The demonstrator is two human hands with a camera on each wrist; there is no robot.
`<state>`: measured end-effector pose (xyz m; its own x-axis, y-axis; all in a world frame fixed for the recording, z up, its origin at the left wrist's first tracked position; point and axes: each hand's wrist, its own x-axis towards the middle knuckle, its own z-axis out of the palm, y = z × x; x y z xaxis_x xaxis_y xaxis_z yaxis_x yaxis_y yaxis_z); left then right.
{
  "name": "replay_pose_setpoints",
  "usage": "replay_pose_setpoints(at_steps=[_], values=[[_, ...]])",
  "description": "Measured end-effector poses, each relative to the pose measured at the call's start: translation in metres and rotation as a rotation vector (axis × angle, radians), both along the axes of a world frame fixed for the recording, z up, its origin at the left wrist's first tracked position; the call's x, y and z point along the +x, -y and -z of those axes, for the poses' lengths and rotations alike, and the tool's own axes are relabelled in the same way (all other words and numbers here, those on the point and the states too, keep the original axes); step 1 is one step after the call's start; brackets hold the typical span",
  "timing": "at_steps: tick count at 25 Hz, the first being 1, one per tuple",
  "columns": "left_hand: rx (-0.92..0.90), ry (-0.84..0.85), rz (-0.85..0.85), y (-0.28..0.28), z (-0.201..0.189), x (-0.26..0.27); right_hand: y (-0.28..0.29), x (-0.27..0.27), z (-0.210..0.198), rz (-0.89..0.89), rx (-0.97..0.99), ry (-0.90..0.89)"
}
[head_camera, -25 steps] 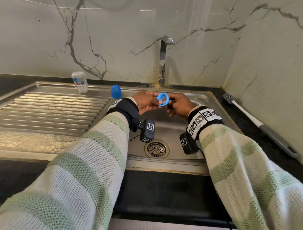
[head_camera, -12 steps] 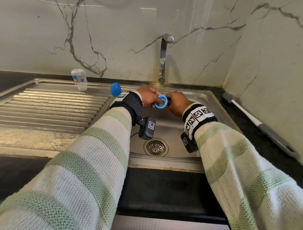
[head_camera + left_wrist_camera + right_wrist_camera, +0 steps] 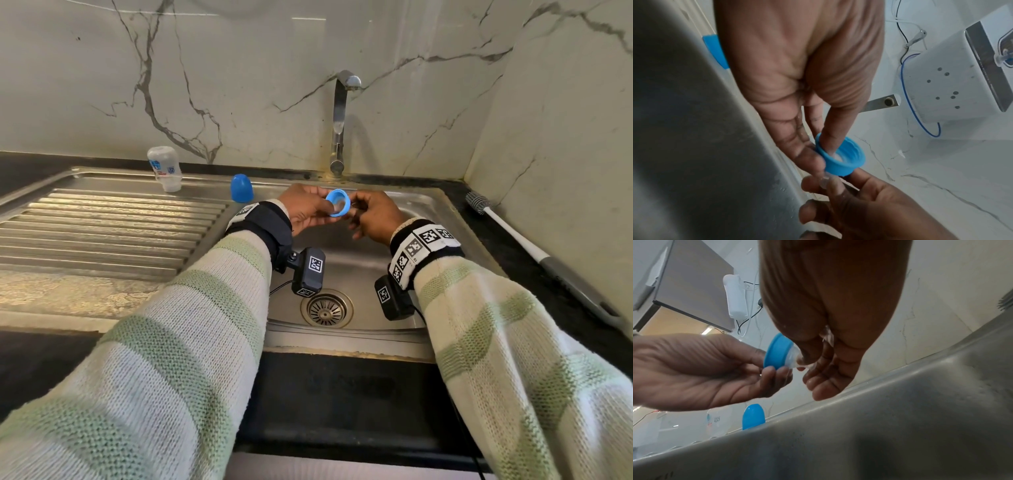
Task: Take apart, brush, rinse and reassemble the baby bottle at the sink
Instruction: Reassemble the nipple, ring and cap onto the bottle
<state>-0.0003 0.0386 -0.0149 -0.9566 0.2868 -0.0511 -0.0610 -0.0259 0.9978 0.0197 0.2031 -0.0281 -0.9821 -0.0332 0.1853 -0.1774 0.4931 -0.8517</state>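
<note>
Over the sink basin [image 3: 359,274] both hands meet at a blue screw ring [image 3: 338,202] [image 3: 840,160] [image 3: 778,352]. My left hand [image 3: 306,209] [image 3: 809,146] pinches the ring, thumb pressed inside it. A clear teat [image 3: 795,358] [image 3: 825,177] sticks out of the ring's far side, and my right hand [image 3: 375,214] [image 3: 818,356] pinches its tip. The clear bottle body [image 3: 165,168] stands upside down on the drainboard's back edge. A blue dome cap [image 3: 241,188] [image 3: 753,416] stands beside the basin. The bottle brush [image 3: 534,250] lies on the counter at right.
The tap [image 3: 340,123] rises behind the basin with no water running. The ribbed drainboard [image 3: 102,229] spreads to the left. A drain strainer [image 3: 326,310] sits in the basin floor. Marble walls close the back and right.
Both hands with the blue ring have shifted slightly toward the tap, and the ring now tilts so its open side faces up and towards me. The left thumb is inside it.
</note>
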Motion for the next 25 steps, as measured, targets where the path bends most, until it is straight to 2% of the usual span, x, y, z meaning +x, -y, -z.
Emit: replay_pose_setpoints(at_steps=[3,5,7,9,11,15,17,19,23,25], values=[[-0.248,-0.151,-0.056,-0.001,-0.001,-0.006,-0.001,0.005,0.002,-0.058,0.037,0.094],[-0.401,-0.251,-0.038,-0.003,-0.004,-0.007,-0.002,0.004,0.001,-0.032,0.121,0.063],[-0.459,-0.333,-0.010,-0.006,-0.006,-0.005,-0.003,0.002,-0.001,0.026,0.244,-0.030],[-0.425,-0.379,-0.012,-0.007,-0.003,-0.005,-0.004,0.001,-0.002,0.080,0.275,-0.116],[-0.380,-0.369,-0.032,-0.003,0.001,-0.007,-0.005,0.001,0.000,0.104,0.206,-0.115],[-0.507,-0.413,-0.077,-0.001,0.004,-0.010,0.001,0.002,0.001,0.068,-0.105,0.186],[-0.543,-0.427,-0.072,-0.003,0.005,-0.009,0.005,0.004,-0.001,0.028,-0.243,0.273],[-0.545,-0.441,-0.061,-0.004,0.006,-0.008,0.006,0.006,-0.005,0.002,-0.324,0.304],[-0.403,-0.345,-0.023,-0.004,0.002,-0.006,0.005,0.008,-0.007,0.006,-0.359,0.292],[-0.486,-0.373,-0.111,-0.002,0.001,-0.009,0.004,0.006,-0.007,0.027,-0.315,0.238]])
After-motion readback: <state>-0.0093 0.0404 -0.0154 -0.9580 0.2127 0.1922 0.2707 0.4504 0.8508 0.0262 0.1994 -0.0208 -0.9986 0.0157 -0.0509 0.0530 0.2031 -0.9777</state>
